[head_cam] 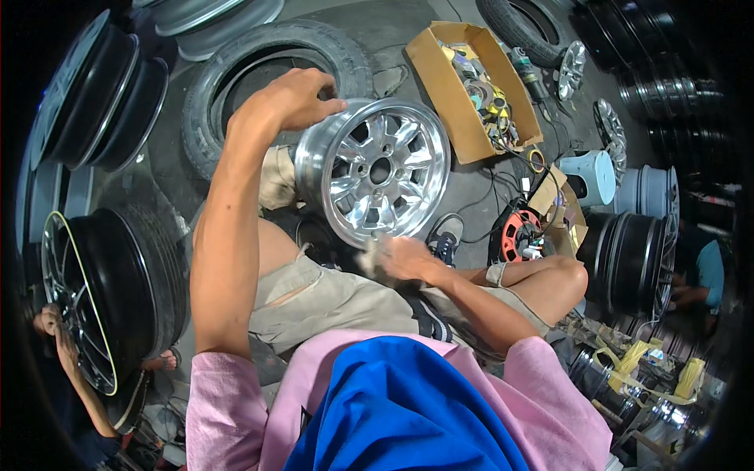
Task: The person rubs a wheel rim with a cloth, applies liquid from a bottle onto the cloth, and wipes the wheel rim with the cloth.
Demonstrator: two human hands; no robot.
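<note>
Before me a polished alloy wheel (382,171) stands tilted, its shiny spoked face towards me. My left hand (297,97) is at the far upper side of its barrel, thumb stretched to the metal and fingers curled apart from it. Whether the thumb presses on the barrel is hard to tell. Low at the near rim, my right hand (407,258) grips a pale, wadded cloth-like piece (371,256), blurred and close against the wheel's lip. Beige fabric (277,179) lies beside the barrel on the left.
A tyre (203,106) lies behind the wheel. A cardboard box (433,100) holds tapes and sanding scraps. Cables run by a power tool (527,73), a red reel (519,235) and a light-blue stool (592,176). More wheels (112,277) flank me; other people are at both sides.
</note>
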